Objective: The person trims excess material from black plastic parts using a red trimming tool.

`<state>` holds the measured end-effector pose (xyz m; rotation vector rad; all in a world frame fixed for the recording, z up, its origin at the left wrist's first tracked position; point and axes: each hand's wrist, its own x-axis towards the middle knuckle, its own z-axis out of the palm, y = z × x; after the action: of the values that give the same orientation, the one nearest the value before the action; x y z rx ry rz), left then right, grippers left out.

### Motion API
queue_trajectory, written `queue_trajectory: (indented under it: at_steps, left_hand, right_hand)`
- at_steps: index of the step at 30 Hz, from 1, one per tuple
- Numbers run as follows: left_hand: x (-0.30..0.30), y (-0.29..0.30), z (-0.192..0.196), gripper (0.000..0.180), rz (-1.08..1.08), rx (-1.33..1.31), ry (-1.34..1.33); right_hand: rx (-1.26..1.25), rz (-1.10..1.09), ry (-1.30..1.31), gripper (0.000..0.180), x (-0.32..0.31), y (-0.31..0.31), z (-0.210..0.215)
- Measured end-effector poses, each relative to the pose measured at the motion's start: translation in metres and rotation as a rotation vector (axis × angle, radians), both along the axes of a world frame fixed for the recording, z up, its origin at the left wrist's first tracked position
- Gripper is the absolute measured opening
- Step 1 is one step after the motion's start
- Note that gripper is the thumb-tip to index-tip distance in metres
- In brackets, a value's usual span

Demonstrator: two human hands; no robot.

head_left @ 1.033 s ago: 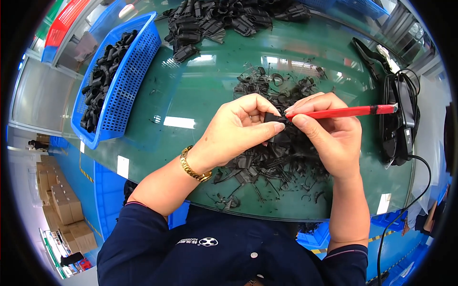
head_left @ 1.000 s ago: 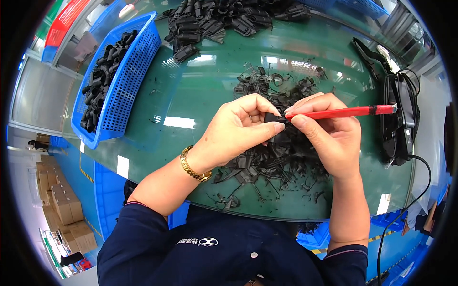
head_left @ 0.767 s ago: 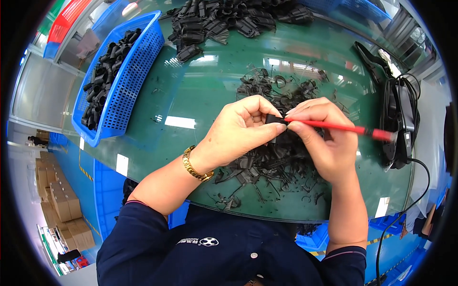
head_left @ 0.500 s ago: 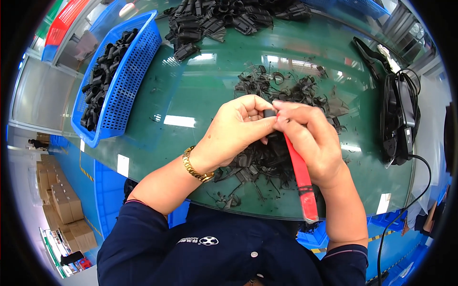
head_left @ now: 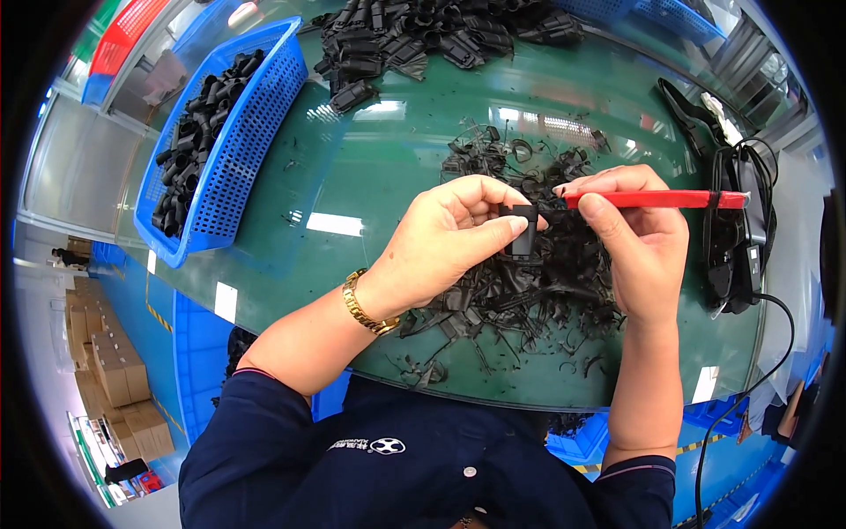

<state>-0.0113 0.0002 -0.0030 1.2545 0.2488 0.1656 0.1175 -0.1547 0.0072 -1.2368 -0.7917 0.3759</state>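
Observation:
Between thumb and fingers, my left hand (head_left: 445,231) grips a small black plastic part (head_left: 523,234) above the table. My right hand (head_left: 641,231), to its right, pinches a flat red-handled tool (head_left: 679,200) held nearly level. The tool's far end points right, while its working tip by my fingertips is too small to make out. A gap separates the tool from the part. Beneath both hands lies a loose heap of black plastic scraps (head_left: 564,300), thin strips and curls. My left wrist wears a gold-coloured watch (head_left: 359,304).
A blue perforated basket (head_left: 256,132) full of black tubular parts stands at the left. Several black moulded parts (head_left: 414,40) are piled at the far side of the green table (head_left: 370,167). Black corded equipment (head_left: 731,229) lies at the right, its cable (head_left: 780,353) hanging over the edge.
My right hand has moved right, away from the black part. The red tool has swung from pointing down toward me to lying nearly level. My left hand has turned the part, showing more of it.

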Motion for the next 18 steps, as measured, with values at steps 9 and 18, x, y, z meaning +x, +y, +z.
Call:
queue_trajectory:
  at_steps: [9,18]
  left_hand:
    - [0.0000,-0.0002,0.0005,0.017,0.003,0.021,-0.003]
    - [-0.0022,0.0016,0.0021,0.016,-0.008,0.026,0.036]
  right_hand:
    - [-0.017,0.122,-0.023,0.008,-0.0032,0.0004,0.0014]
    - [-0.104,0.079,-0.129,0.010,-0.0065,0.0024,-0.0010]
